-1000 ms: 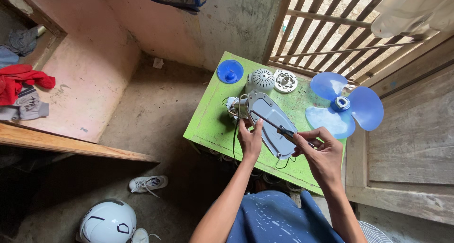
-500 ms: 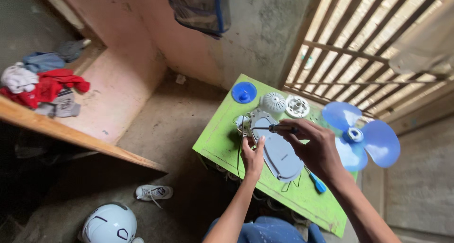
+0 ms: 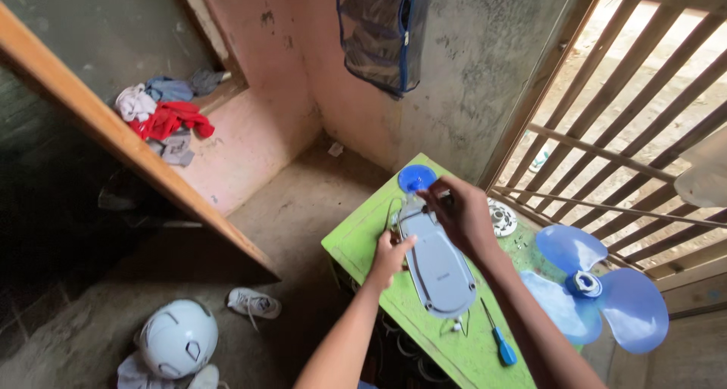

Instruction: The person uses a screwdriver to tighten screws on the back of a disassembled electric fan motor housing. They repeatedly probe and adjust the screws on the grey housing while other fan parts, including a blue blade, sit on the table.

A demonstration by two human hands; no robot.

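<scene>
Head view: both hands, left hand and right hand, work the grey fan housing near the green table edge.

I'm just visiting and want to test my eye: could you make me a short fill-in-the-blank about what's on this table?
1. The table is painted ____.
2. The fan blades lying to the right are ____ in colour.
3. The left hand rests on the side of a long ____ cover, with the right hand at its far end.
4. The screwdriver has a ____ handle.

Missing words: green; blue; grey; blue
</scene>
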